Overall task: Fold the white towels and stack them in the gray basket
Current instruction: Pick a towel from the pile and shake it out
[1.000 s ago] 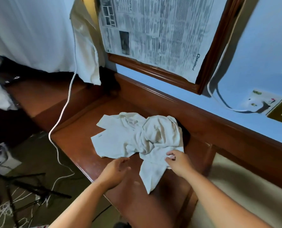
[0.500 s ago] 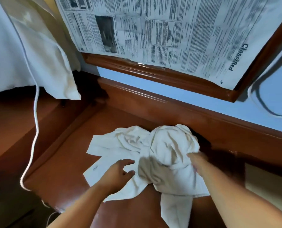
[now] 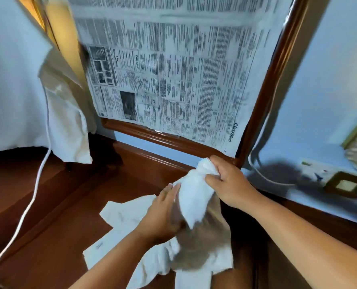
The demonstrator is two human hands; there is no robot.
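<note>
A crumpled white towel hangs in the air above the brown wooden bench. My right hand grips its bunched top end. My left hand lies against the towel's left side with fingers nearly straight. A second white towel lies spread on the bench under my left arm. More white cloth trails down at the bench's front edge. No gray basket is in view.
A newspaper covers a wood-framed panel on the blue wall. White cloth hangs at the left, with a white cord running down over the bench. A wall socket sits at the right.
My right hand has taken hold of the top towel and lifted it off the bench. My left hand has moved up against its side. The camera has tilted upward.
</note>
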